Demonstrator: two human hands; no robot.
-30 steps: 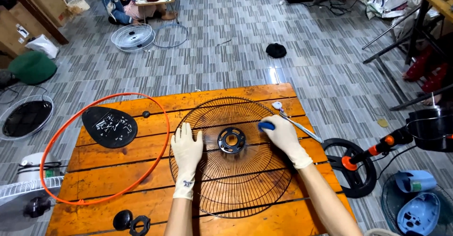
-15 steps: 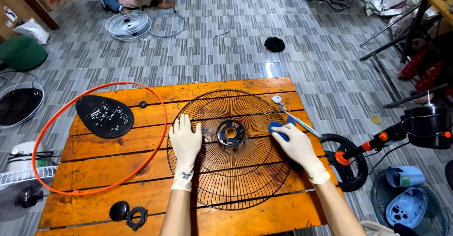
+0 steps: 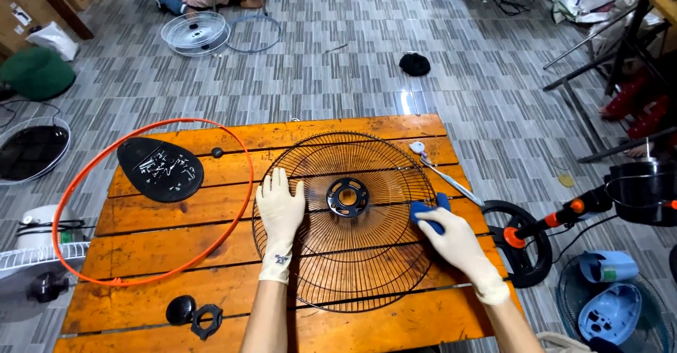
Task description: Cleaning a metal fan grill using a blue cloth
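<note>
A round black wire fan grille [image 3: 331,254] lies flat on the orange wooden table [image 3: 141,254]. My left hand [image 3: 280,208], in a pale glove, rests flat with fingers spread on the grille's left side, beside its black centre hub [image 3: 348,197]. My right hand [image 3: 451,236], also gloved, presses a blue cloth [image 3: 429,210] onto the grille's right rim.
An orange ring [image 3: 106,184] and a black teardrop-shaped cover [image 3: 161,169] holding small screws lie on the table's left. A black knob and nut [image 3: 194,314] sit at the front left, a screwdriver [image 3: 444,177] at the right edge. Fan parts and a stand base [image 3: 525,247] surround the table.
My right hand has slid the blue cloth from near the hub's upper right outward and down to the grille's right rim. My left hand stays put.
</note>
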